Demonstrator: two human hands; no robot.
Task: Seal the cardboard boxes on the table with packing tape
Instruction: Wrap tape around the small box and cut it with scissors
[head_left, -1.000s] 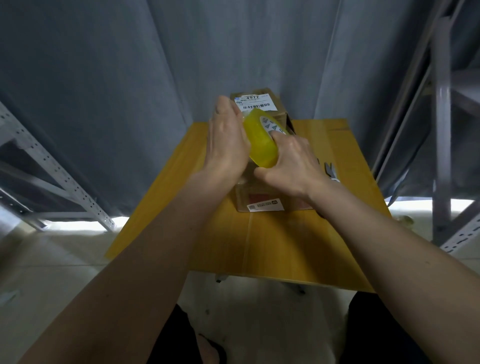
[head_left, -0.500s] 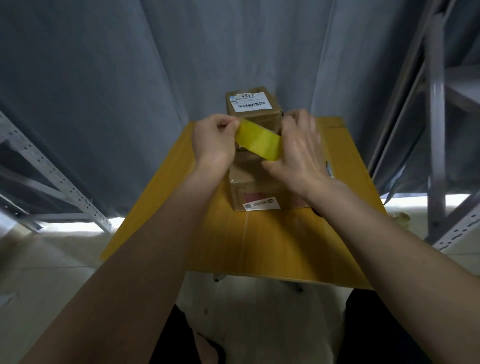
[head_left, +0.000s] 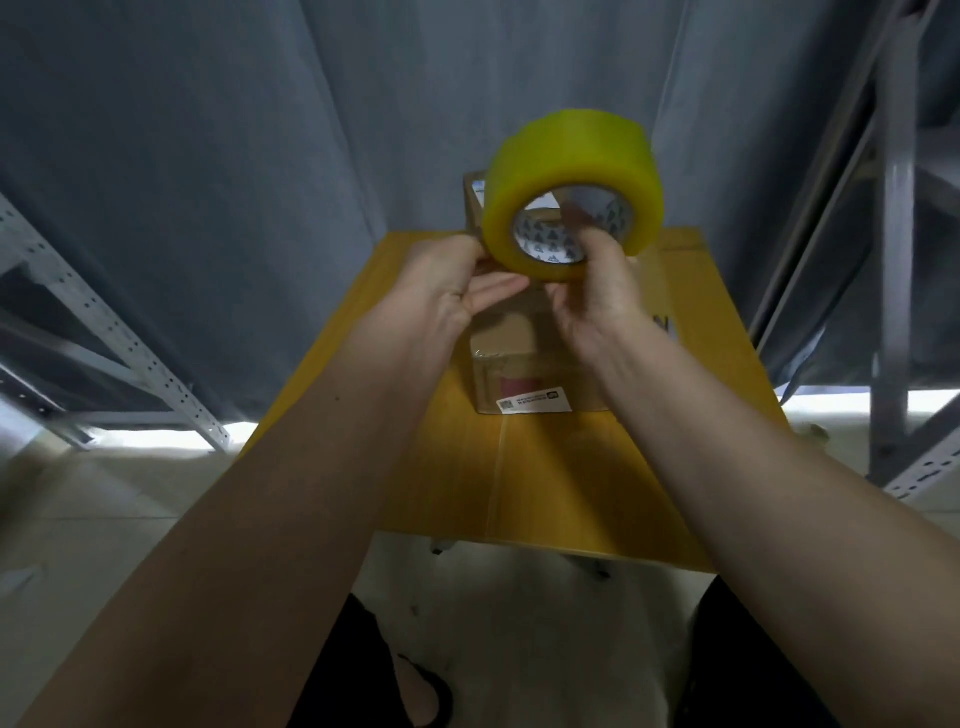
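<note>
A grey curtain (head_left: 260, 156) fills the upper part of your frame, hanging in folds. At the left you see a pale perforated metal rack (head_left: 119, 338) slanting down to the floor, and at the right a grey rack upright (head_left: 893, 260) with a perforated brace low beside it. Pale floor tiles (head_left: 104, 519) spread across the lower left, with bright light under the curtain's hem.

Two bare hands are showing: a left hand (head_left: 452, 280) and a right hand (head_left: 597, 283). One roll of yellow tape (head_left: 571, 156) is showing. Two cardboard boxes are sitting on one yellow table (head_left: 545, 483): a near box (head_left: 524, 358) and a far box (head_left: 475, 202). Two white labels are showing, one label (head_left: 535, 404) on the near box and one partly hidden on the far box.
</note>
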